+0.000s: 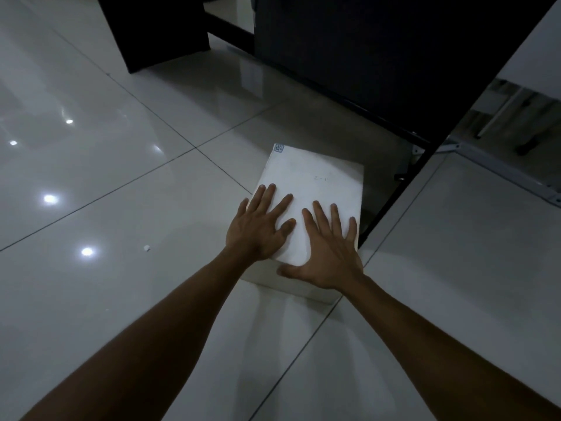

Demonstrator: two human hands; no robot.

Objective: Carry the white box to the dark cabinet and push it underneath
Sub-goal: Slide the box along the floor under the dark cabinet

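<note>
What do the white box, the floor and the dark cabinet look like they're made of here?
White box: probably cardboard or foam board, matte; it shows no glare, faint scuffs and a small sticker at one corner.
Floor: glossy ceramic or porcelain tile; thin dark grout lines and sharp reflections of ceiling lights.
Dark cabinet: likely painted metal or laminate, smooth and dull; too dark to tell.

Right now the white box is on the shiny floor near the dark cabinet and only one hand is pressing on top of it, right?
Not quite. The head view shows both hands on the white box: the left hand and the right hand lie flat, fingers spread, on its top. The rest is right: it sits on the shiny floor near the dark cabinet.
</note>
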